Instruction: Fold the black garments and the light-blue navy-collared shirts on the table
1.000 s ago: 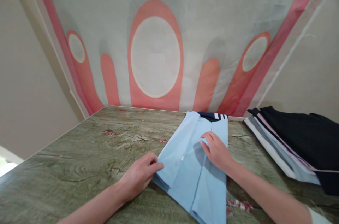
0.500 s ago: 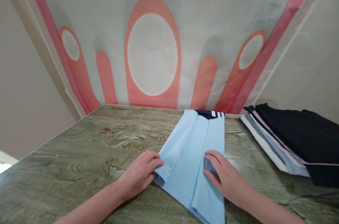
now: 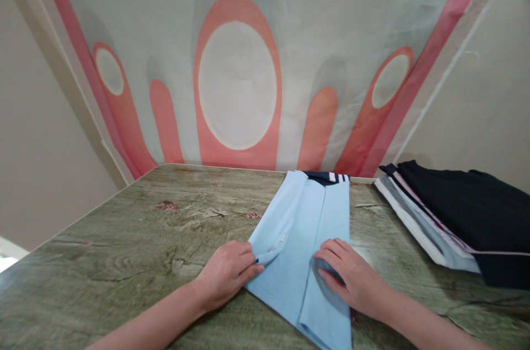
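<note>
A light blue shirt (image 3: pixel 298 239) lies partly folded on the table, its long side flaps turned inward. Its navy collar (image 3: pixel 327 178) with white stripes shows at the far end. My left hand (image 3: pixel 229 271) is closed on the left flap near its lower end, thumb on top and fingers curled out of sight. A small white spot shows on that flap just past the fingertips. On the right flap rests my right hand (image 3: pixel 350 278), fingers lightly bent against the cloth and thumb apart from them, holding nothing.
At the right of the wood-patterned table (image 3: pixel 136 250) lies a stack of folded clothes (image 3: pixel 464 212), black on top with white and grey layers below. Behind the table's far edge stands a wall (image 3: pixel 306 19) with coral shapes.
My left hand has shifted slightly right, bringing the lower end of the left flap inward and bunching it. The right hand has moved slightly left on the cloth.
</note>
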`<state>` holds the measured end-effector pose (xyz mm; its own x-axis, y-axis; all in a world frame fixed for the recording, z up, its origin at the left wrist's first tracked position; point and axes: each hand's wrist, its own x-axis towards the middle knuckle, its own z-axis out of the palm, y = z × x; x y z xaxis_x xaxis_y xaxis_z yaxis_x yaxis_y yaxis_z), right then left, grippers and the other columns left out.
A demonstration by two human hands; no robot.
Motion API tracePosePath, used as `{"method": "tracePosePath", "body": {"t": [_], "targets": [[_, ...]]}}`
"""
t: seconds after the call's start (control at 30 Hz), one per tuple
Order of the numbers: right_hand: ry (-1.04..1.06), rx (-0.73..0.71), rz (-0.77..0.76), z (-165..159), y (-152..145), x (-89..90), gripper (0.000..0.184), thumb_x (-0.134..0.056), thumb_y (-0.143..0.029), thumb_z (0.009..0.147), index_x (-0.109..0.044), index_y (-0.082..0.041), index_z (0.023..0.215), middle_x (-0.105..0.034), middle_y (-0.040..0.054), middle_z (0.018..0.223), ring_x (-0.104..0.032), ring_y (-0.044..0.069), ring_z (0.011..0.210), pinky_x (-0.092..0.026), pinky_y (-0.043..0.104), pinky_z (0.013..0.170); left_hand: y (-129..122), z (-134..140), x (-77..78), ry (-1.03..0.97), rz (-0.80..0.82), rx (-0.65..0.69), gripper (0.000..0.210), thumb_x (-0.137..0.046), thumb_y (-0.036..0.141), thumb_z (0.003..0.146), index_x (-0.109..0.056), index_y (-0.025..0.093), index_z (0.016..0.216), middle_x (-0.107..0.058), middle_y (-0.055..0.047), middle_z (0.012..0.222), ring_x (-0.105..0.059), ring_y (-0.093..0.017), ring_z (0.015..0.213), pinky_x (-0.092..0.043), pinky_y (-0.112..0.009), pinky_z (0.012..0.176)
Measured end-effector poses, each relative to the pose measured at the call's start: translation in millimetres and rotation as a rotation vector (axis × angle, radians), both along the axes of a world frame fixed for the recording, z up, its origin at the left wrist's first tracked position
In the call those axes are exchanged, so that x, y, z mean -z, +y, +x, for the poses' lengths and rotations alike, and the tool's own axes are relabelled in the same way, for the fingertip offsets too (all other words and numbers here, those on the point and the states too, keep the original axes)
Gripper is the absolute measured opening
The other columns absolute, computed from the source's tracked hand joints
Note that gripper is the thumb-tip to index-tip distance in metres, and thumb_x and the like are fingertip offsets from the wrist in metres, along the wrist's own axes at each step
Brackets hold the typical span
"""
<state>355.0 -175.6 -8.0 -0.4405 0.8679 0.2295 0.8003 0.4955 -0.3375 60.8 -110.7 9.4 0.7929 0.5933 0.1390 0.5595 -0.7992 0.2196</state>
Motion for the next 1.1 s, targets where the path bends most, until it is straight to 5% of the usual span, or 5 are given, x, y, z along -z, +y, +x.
{"method": "tracePosePath", "body": {"t": [0.23,0.57,0.9,1.1], "targets": [[0.0,-0.026,-0.014,-0.5,0.0,-3.3,0.022,-0.046,-0.017,0.083,-0.053,-0.02,0.103,-0.052,0.008,0.098,-0.045,0.023,0.091,-0.04,0.039,0.08,-2.1,-2.5,-4.7,-0.05,-0.094,0.165,0.049,-0.053,0.057,0.078,-0.049,0.022,0.111,-0.051,-0.006,0.111,-0.046,-0.022,0.099,-0.034,-0.032,0.087],[0.019,-0.132,-0.105,0.3,0.0,-12.1,0.012,-0.047,-0.014,0.081,-0.055,-0.019,0.088,-0.054,0.0049,0.092,-0.047,0.018,0.086,-0.039,0.033,0.076,-4.7,-3.7,-16.7,0.046,-0.178,0.227,0.032,-0.048,0.052,0.083,-0.053,0.022,0.092,-0.049,-0.004,0.091,-0.046,-0.019,0.082,-0.038,-0.028,0.074],[-0.035,-0.297,-0.445,34.5,-1.6,-27.6,0.022,-0.057,-0.022,0.076,-0.062,-0.017,0.055,-0.055,-0.0009,0.059,-0.049,0.011,0.063,-0.039,0.025,0.07,-50.5,15.8,-38.4,0.057,-0.433,0.419,0.028,-0.048,0.03,0.083,-0.046,0.024,0.111,-0.052,-0.005,0.103,-0.053,-0.018,0.09,-0.044,-0.025,0.079],[-0.036,-0.325,-0.5,38.8,-3.1,-31.9,0.018,-0.06,-0.024,0.073,-0.069,-0.019,0.059,-0.059,0.0,0.058,-0.052,0.013,0.068,-0.04,0.025,0.071,-0.6,40.0,-26.2,-0.077,-0.228,0.214,0.029,-0.033,0.024,0.093,-0.046,0.021,0.118,-0.045,-0.007,0.126,-0.043,-0.019,0.115,-0.033,-0.033,0.1]]}}
